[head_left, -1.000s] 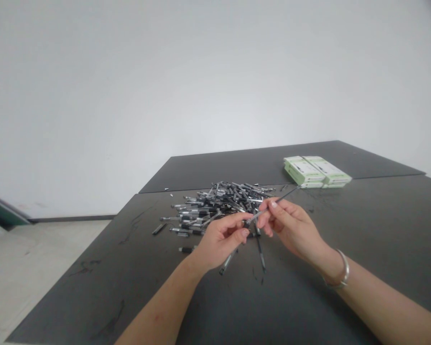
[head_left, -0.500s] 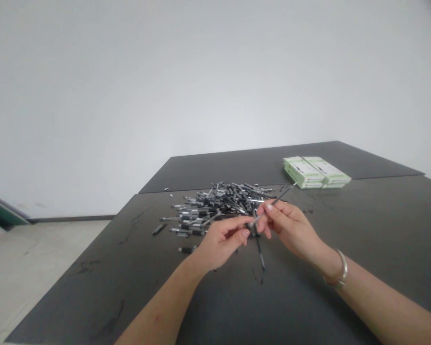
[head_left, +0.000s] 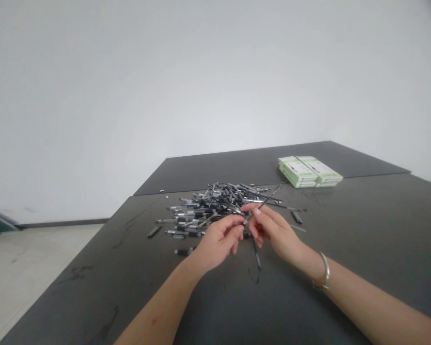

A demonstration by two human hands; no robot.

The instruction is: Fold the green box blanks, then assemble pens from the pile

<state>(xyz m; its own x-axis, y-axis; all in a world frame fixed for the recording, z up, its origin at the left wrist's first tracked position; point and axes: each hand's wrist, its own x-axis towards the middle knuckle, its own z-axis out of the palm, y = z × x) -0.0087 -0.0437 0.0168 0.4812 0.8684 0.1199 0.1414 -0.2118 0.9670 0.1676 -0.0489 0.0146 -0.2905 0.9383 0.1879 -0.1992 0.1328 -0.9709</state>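
Note:
Over the near side of a heap of pens (head_left: 224,196), both hands meet on a thin dark pen refill (head_left: 271,195). My right hand (head_left: 273,230) pinches its middle between thumb and forefinger, its far end pointing up and to the right. My left hand (head_left: 219,239) is closed on the near end, where the fingers hide what is there. Below and between the hands, a dark slim stick (head_left: 257,256) points toward me. The heap mixes clear barrels, black grips and loose parts.
Green-and-white boxes (head_left: 309,171) lie stacked at the back right of the dark table (head_left: 362,230). Several loose pen parts surround the heap, among them a black piece (head_left: 296,216) on the right and a pen cap (head_left: 153,231) on the left. A pale wall stands behind.
My right hand has moved left and slightly nearer my left hand, and less of the refill sticks out beyond it. Pen parts to the right of the heap are now uncovered. The view has shifted slightly.

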